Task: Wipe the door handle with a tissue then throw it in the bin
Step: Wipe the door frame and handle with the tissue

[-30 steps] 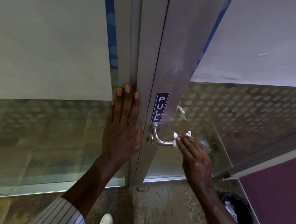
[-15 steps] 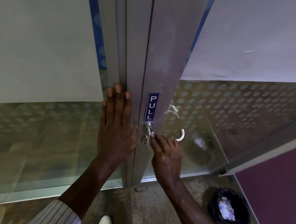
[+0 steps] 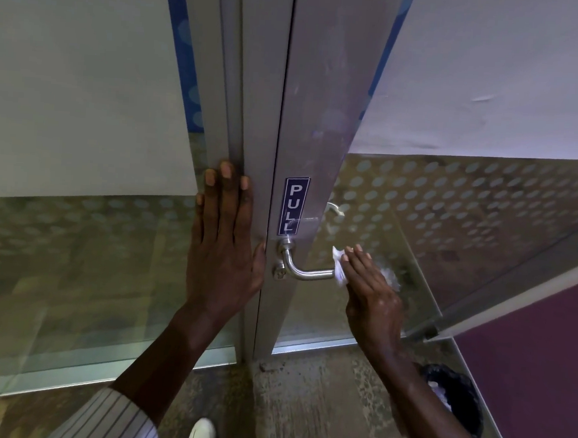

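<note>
A silver lever door handle (image 3: pixel 306 271) sticks out to the right from the aluminium door frame, just under a blue PULL sticker (image 3: pixel 294 206). My right hand (image 3: pixel 371 289) presses a white tissue (image 3: pixel 339 264) against the handle's free end, so the tip is covered. My left hand (image 3: pixel 226 245) lies flat, fingers spread, on the frame left of the handle. A black bin (image 3: pixel 463 400) lined with a dark bag stands on the floor at lower right, partly hidden by my right forearm, with white paper inside.
The glass door (image 3: pixel 452 209) with frosted dots stands ajar to the right, its lower edge near the bin. A fixed glass panel (image 3: pixel 74 238) fills the left. My white shoes (image 3: pixel 201 435) show at the bottom on a speckled floor.
My right hand has slid the tissue along the handle from its base by the frame out to the free end. My left hand has stayed flat on the frame.
</note>
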A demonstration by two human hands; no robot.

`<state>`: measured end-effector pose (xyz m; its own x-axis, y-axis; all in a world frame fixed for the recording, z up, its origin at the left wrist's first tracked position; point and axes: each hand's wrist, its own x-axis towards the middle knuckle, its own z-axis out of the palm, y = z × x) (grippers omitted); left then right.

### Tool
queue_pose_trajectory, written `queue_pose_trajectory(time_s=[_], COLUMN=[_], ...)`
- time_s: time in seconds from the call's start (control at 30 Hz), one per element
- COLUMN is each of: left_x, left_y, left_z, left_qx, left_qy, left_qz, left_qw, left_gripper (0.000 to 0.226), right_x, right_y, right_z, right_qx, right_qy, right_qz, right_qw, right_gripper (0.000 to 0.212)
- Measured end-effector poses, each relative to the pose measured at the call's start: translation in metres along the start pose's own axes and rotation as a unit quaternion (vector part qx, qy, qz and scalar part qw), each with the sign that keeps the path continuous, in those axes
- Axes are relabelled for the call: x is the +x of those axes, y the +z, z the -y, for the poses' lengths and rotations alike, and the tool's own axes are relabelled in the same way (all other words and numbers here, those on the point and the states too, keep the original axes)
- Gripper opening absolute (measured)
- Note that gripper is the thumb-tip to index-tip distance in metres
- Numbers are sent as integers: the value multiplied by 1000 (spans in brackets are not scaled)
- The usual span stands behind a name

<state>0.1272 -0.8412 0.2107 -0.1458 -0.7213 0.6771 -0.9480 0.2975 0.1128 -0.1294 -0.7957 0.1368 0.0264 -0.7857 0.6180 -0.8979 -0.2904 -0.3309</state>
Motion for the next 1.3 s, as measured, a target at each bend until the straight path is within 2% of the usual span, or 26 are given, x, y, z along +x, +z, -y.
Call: queue_pose_trajectory(time_s=[0.1,0.2,0.23,0.33,0.4,0.53,0.63,0.73,0.87,0.97,1.03,1.07,1.13,1.2,1.23,1.3], left_x=[0,0,0,-1,-1,0,-1,-1,-1,-2,-1,-1,-1,-1,-1,-1], left_y=[-1,-1,-1,-2,-2,0,1,3,4,4,3,3,3,3,3,3], left_z=[0,1,1,1,0,-1,-1,-2,0,2,4,5,5,5,4,4], left_qx=[1,0,0,-1,-1,-7,-8,-9,-7,-1,1,2,1,2,2,0], left_qy=[0,-1,0,3,1,-4,-3,-5,-5,-4,1,4,6,7,7,7], left_qz=[0,2,3,0,-1,-4,-5,-8,-9,-4,-4,-5,-5,-3,-2,-2], left_qw=[1000,1000,1000,1000,1000,1000,1000,1000,1000,1000,1000,1000,1000,1000,1000,1000], left_gripper=[110,107,107,108,108,108,110,111,109,107,107,107,109,111,112,112], right_x=[9,25,29,40,41,33,25,16,7,6,7,8,11,13,14,9], right_y=[0,1,4,7,7,7,8,12,25,28,25,22,16,12,11,13], right_z=[19,38,41,39,38,48,55,71,91,88,77,70,55,46,45,45], right_qx=[108,204,274,466,513,578,592,614,648,637,609,580,468,320,257,158], right_qy=[179,338,383,506,537,554,580,598,589,583,571,561,530,474,434,330], right_qz=[-44,-97,-114,-154,-164,-187,-175,-136,-91,-125,-176,-201,-216,-177,-150,-104], right_qw=[977,914,875,709,650,569,531,496,474,489,522,555,674,801,850,925], right_gripper=[52,27,27,32,34,27,18,30,34,35,26,23,23,26,28,35])
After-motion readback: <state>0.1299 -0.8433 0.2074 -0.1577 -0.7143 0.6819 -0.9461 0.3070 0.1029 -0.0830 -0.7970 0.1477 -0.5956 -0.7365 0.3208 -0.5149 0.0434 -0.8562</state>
